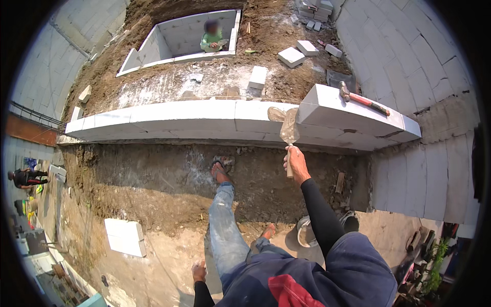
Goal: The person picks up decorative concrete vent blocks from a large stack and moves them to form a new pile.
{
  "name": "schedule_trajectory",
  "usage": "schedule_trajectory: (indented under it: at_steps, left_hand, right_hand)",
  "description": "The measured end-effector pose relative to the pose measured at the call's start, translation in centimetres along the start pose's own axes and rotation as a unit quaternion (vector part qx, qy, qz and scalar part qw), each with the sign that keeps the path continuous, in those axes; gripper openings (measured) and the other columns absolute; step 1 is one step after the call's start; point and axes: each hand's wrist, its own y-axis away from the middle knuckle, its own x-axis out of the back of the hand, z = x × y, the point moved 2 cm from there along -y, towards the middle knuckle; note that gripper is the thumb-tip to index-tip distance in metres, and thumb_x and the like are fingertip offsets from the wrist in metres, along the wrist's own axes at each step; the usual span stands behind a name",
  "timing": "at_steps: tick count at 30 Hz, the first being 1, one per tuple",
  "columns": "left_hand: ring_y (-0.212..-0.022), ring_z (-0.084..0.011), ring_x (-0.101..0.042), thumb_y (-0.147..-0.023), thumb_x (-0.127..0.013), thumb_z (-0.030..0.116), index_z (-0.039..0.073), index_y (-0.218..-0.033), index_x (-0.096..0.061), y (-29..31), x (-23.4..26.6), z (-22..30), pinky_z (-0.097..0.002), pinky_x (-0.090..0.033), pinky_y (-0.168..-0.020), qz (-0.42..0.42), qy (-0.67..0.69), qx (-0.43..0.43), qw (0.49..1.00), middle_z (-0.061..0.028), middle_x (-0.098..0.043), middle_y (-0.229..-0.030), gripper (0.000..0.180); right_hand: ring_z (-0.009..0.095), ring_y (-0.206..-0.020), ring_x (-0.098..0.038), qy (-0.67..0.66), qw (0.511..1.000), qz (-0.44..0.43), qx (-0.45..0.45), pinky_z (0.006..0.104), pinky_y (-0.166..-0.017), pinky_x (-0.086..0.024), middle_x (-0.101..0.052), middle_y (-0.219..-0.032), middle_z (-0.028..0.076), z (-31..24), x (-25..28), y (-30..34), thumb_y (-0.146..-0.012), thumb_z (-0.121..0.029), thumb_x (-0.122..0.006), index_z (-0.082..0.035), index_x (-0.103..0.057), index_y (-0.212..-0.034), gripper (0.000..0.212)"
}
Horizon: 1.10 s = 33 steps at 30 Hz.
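My right hand (pixel 297 163) grips the wooden handle of a trowel (pixel 289 132). Its grey-smeared blade reaches over the edge of a low white block wall (pixel 179 115). Grey-brown mortar (pixel 276 114) lies on the wall top beside the blade, against the end of a raised block (pixel 327 105). A hammer (pixel 364 103) with a red and black handle rests on that upper course, right of the trowel. My left hand (pixel 199 271) hangs low beside my leg, fingers loosely bent, with nothing visible in it.
A string (pixel 204 98) runs along the wall. Loose white blocks (pixel 291 57) lie beyond it, and a stack of blocks (pixel 125 237) stands at lower left. A bucket (pixel 307 233) is by my right side. A person (pixel 212 38) is inside a block pit; another person (pixel 28 177) stands far left.
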Motion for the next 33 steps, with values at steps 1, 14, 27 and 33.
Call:
schedule_trajectory:
  at_steps: [1, 14, 27, 33]
  left_hand:
    - [-0.097, -0.0239, -0.067, -0.09, -0.074, 0.029, 0.007, -0.143, -0.051, 0.7, 0.3, -1.5, -0.0385, -0.053, -0.071, 0.011, 0.003, 0.036, 0.999, -0.0067, -0.071, -0.108, 0.062]
    - [-0.108, -0.0213, -0.062, -0.095, -0.068, 0.037, 0.012, -0.153, -0.04, 2.0, 3.4, 3.0, -0.0403, -0.049, -0.083, 0.034, 0.068, -0.049, 0.996, -0.0048, -0.059, -0.135, 0.069]
    - [-0.118, -0.026, -0.061, -0.094, -0.071, 0.039, 0.017, -0.155, -0.039, 1.6, 2.4, 3.9, -0.0426, -0.048, -0.086, 0.009, 0.013, -0.028, 0.999, -0.0031, -0.058, -0.142, 0.072]
    - [-0.085, -0.0183, -0.06, -0.089, -0.076, 0.038, 0.015, -0.144, -0.052, 2.8, 3.9, -2.1, -0.042, -0.049, -0.072, 0.038, 0.062, 0.017, 0.997, -0.005, -0.065, -0.104, 0.064]
  right_hand:
    - [0.013, -0.056, -0.056, 0.009, 1.0, -0.002, 0.0, 0.0286, -0.049, -0.047, -0.055, -0.078, 0.003, -0.4, -0.5, 0.1, -0.103, -0.037, -0.048, -0.01, -0.055, -0.118, 0.032]
    - [0.013, -0.054, -0.051, -0.167, 0.984, -0.048, -0.032, 0.0285, -0.045, -0.046, -0.052, -0.076, 0.003, -2.2, -8.5, -6.0, -0.102, -0.036, -0.05, -0.009, -0.05, -0.109, 0.028]
    - [0.02, -0.055, -0.056, -0.161, 0.985, 0.056, -0.027, 0.0349, -0.047, -0.048, -0.054, -0.075, 0.008, -3.8, -3.2, -9.6, -0.102, -0.036, -0.05, -0.006, -0.052, -0.103, 0.03]
    - [0.023, -0.057, -0.063, -0.037, 0.99, 0.136, 0.004, 0.0391, -0.048, -0.052, -0.062, -0.082, 0.013, -3.9, -3.8, -10.3, -0.103, -0.037, -0.05, -0.001, -0.055, -0.108, 0.037]
